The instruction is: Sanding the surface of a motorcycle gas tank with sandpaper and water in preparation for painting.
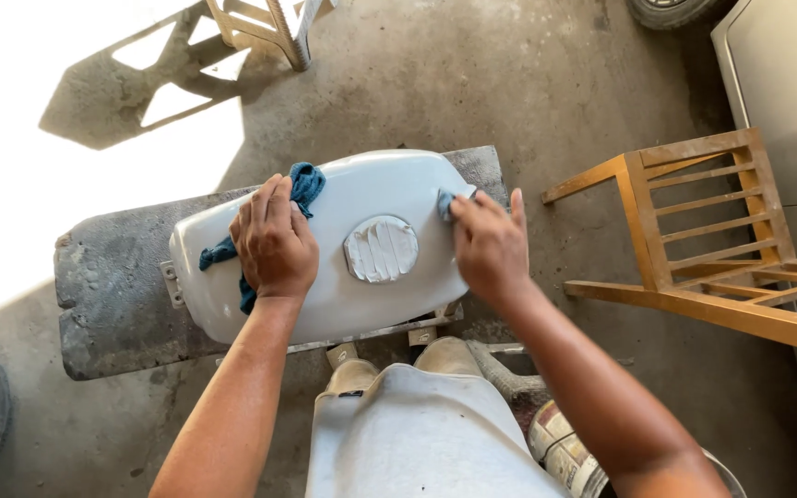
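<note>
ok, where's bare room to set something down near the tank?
Bare slab end left of the pale grey metal tank. Open concrete floor between tank and orange wooden chair. Crowded: left hand on blue cloth, right hand, masked filler opening.

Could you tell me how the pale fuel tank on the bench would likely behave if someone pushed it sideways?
The fuel tank would probably slide readily: its painted shell looks smooth and glossy. Its rounded body on the narrow bench suggests it might rock or tip. The left hand pressing the blue rag and the right hand seem to steady it.
</note>
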